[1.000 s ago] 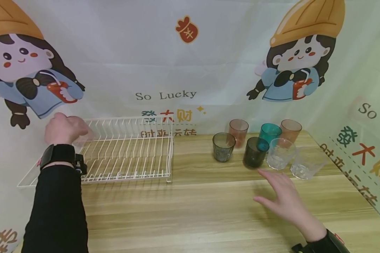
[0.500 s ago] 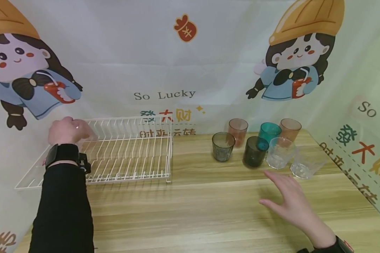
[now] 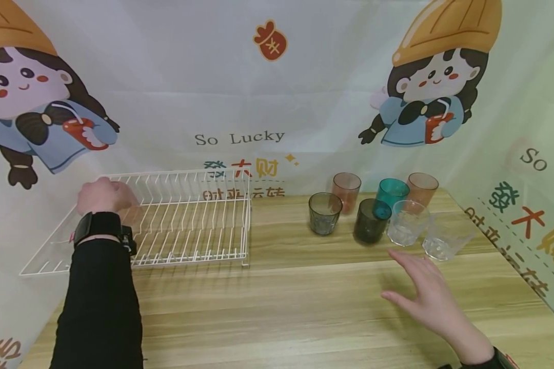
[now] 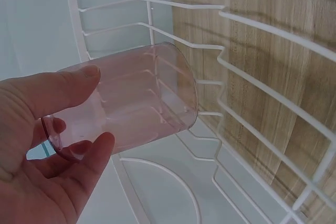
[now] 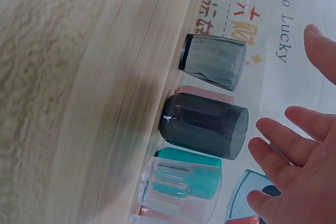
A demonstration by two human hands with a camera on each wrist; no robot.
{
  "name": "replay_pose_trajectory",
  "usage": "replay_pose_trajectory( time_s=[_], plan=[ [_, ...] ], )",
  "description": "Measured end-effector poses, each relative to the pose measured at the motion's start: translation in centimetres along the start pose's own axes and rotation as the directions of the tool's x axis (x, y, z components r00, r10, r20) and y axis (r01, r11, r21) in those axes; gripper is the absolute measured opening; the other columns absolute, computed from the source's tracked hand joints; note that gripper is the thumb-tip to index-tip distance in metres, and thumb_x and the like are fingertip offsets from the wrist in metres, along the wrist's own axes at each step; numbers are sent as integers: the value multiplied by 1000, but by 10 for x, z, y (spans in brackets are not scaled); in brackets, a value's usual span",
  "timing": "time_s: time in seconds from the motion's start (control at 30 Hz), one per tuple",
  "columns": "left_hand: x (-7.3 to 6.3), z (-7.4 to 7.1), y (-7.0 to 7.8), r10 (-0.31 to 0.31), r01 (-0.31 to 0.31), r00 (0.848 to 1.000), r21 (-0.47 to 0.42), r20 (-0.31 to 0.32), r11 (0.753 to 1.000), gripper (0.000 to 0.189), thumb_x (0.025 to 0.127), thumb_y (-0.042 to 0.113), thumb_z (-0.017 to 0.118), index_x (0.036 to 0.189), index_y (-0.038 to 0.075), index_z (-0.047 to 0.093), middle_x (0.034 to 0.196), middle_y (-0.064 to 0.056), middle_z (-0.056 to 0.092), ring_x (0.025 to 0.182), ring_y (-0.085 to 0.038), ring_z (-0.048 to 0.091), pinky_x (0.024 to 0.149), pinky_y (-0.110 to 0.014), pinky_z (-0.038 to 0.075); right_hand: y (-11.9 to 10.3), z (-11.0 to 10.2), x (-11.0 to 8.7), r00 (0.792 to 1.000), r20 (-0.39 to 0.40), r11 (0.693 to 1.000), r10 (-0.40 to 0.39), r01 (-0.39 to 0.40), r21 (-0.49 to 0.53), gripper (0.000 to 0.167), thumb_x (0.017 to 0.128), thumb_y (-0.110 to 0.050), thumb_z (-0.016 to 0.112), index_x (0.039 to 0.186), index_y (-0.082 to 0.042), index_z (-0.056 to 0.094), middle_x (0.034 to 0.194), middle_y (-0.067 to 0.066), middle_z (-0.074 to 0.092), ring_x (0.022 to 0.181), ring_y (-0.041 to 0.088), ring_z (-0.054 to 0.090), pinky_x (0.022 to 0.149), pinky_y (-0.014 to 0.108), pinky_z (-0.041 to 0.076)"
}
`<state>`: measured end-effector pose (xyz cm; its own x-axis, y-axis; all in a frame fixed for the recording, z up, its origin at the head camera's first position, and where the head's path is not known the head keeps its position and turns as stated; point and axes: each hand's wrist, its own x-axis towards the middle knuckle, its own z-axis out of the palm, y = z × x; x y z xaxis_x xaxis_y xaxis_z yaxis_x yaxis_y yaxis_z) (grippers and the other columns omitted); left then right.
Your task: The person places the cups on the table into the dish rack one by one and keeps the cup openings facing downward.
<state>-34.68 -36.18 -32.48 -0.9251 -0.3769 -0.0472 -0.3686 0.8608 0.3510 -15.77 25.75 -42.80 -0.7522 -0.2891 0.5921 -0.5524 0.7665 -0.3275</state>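
Note:
In the left wrist view, a see-through pink cup [image 4: 137,98] is gripped near one end by the thumb and fingers of my left hand [image 4: 63,166]. Its other end points at the white wires of a dish rack [image 4: 265,85]. From the head view, my left hand [image 3: 102,197] is over the rack's left end and mostly hides the cup. My right hand [image 3: 427,294] hovers with parted fingers in front of a dark grey cup [image 3: 369,228], holding nothing. The right wrist view has that dark cup [image 5: 205,124] just beyond the fingertips.
Around the dark cup stand a smoky ribbed glass [image 3: 324,218], a pink cup [image 3: 347,190], a teal cup [image 3: 391,189], an orange-pink cup [image 3: 423,184] and clear glasses [image 3: 405,230]. A printed cloth [image 3: 175,102] hangs close behind the rack and cups.
My left hand, with the pink cup, has moved right and lower over the rack's left end. My right hand has drifted slightly right and down, away from the dark cup.

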Motion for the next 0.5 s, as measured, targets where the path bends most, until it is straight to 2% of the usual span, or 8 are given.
replay_pose_trajectory(
  time_s=[0.2, 0.27, 0.4, 0.5],
  plan=[
    [3, 1, -4, 8, -8, 1000, 21, 18, 1000, 55, 89, 34, 60, 124, -9, 59, 129, -38, 48, 113, -57, 39, 88, -63, 46, 0, 0, 0, 1000, 9, 1000, 2, -2, -3, 81, 68, -27, 88, 137, -1, 55, 128, 20, 64, 115, 41, 58, 111, 63, 31],
    [4, 1, -4, 4, -4, 1000, 18, 15, 1000, 55, 89, 35, 61, 124, -8, 59, 130, -38, 47, 115, -57, 36, 90, -64, 45, 0, 0, 0, 1000, 14, 1000, 1, -1, -7, 81, 68, -27, 88, 137, -1, 55, 128, 20, 64, 115, 41, 58, 111, 63, 31],
    [5, 1, -4, -13, 11, 999, -51, -34, 999, 55, 99, 37, 38, 134, -1, 57, 133, -39, 43, 123, -56, 33, 96, -66, 40, -2, -1, 0, 999, 33, 1000, 14, -13, -17, 80, 68, -24, 88, 138, 0, 54, 129, 20, 64, 116, 41, 57, 112, 60, 32],
    [4, 1, -4, -5, -3, 997, -98, -83, 995, 61, 101, 39, 23, 139, 3, 55, 133, -38, 43, 125, -55, 32, 99, -66, 37, -4, -1, 1, 999, 48, 1000, 26, -25, -19, 80, 68, -22, 88, 137, 0, 54, 129, 20, 63, 117, 41, 56, 108, 60, 34]
  ],
)
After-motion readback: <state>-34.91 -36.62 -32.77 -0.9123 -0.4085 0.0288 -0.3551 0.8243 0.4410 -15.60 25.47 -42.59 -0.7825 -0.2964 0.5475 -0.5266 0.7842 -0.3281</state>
